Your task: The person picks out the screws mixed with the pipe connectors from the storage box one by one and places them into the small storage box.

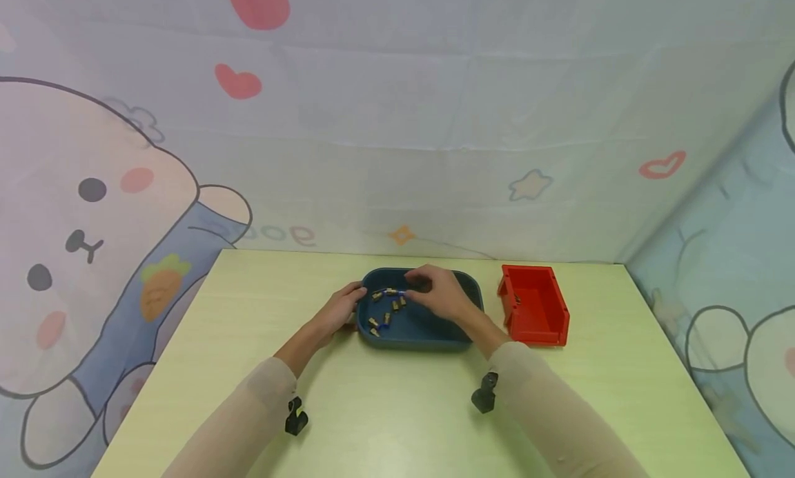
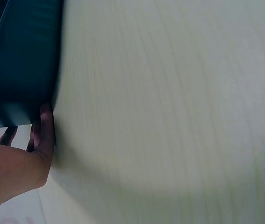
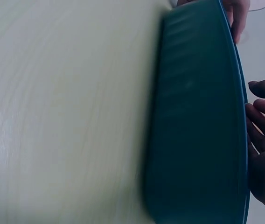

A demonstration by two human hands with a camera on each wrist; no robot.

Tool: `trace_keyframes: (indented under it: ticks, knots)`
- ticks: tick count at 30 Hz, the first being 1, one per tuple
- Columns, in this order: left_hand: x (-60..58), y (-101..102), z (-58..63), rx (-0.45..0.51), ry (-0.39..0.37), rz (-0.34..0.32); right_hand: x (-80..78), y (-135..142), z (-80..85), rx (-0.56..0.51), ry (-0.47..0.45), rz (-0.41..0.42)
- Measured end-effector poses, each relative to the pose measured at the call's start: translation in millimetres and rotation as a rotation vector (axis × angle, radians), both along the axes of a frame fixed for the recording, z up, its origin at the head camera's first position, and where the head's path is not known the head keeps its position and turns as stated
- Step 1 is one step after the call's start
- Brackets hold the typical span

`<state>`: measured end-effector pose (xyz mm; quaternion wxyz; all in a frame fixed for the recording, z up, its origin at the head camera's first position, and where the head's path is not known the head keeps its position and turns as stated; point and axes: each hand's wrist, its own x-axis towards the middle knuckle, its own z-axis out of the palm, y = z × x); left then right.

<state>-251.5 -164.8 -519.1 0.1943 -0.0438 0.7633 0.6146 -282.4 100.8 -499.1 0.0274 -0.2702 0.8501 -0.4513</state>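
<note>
A dark blue plastic tray (image 1: 428,328) sits on the table, with several small brass fittings (image 1: 395,305) and some blue bits scattered over its left half. At its left end, my left hand (image 1: 335,312) grips the tray, thumb at the rim and fingers against the outer wall, as the left wrist view also shows. My right hand (image 1: 444,295) hangs over the middle of the tray, near the fittings. In the right wrist view, that hand's thumb and loosely bent fingers (image 3: 263,126) are apart, and the tray's wall hides what lies below them.
To the right of the tray stands a red open-front bin (image 1: 540,319), with a small brass piece (image 1: 517,299) by its left wall. The pale wooden table (image 1: 385,409) ends at a printed cloth backdrop (image 1: 435,119) behind the tray.
</note>
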Motion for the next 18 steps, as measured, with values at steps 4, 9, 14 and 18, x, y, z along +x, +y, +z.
trace_keyframes:
  ticks: [4,9,14,18]
  knots:
    - [0.1,-0.8,-0.5,0.002,0.001,0.004,1.3,-8.0,-2.8,0.007,-0.010,-0.003]
    - [-0.1,-0.9,-1.0,0.000,0.001,0.003,3.1,-17.8,-7.5,0.014,-0.034,-0.001]
    - [-0.1,-1.6,-1.5,-0.001,0.006,-0.005,3.5,-26.5,-11.7,-0.010,-0.025,0.009]
    - [0.2,-1.8,-1.5,-0.003,0.010,-0.008,3.4,-31.4,-13.9,-0.010,-0.021,0.014]
